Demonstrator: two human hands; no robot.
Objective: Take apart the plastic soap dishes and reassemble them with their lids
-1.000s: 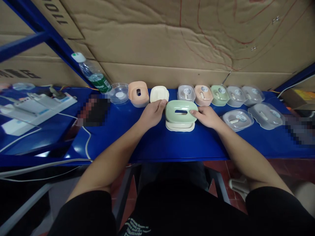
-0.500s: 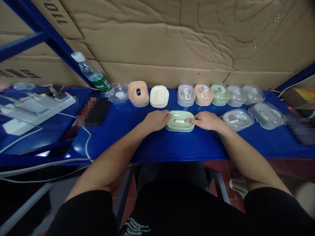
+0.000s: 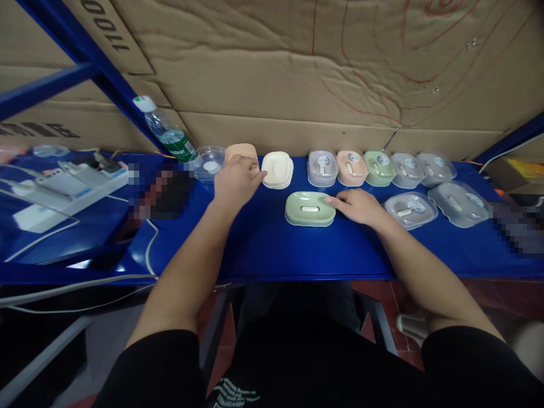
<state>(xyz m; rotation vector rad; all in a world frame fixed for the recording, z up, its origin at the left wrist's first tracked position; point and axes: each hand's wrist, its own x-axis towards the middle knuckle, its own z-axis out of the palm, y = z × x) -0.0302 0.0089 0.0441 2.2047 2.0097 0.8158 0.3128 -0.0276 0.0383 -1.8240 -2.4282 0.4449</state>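
A pale green oval dish (image 3: 306,218) with a small white capsule-shaped piece in its middle lies on the blue table in front of me. My right hand (image 3: 355,205) is at its right end, the thumb stretched onto the rim and the other fingers loosely bent beside it. Farther left, my left hand (image 3: 238,180) reaches over a peach-coloured box (image 3: 240,149), thumb apart from bent fingers; whether it touches the box is hidden. Right of that hand sits a small stack of cream-coloured lids or trays (image 3: 277,169).
Several clear-lidded boxes in grey, peach (image 3: 352,169) and green (image 3: 379,168) line the back right. Two wider grey ones (image 3: 411,209) stand nearer. At left are a clear round container (image 3: 210,161), a leaning bottle (image 3: 170,139), and a power strip (image 3: 68,195) with cables.
My left hand has let go of the green dish's left end and moved left and back to the peach box. My right hand stays at the dish's right end.
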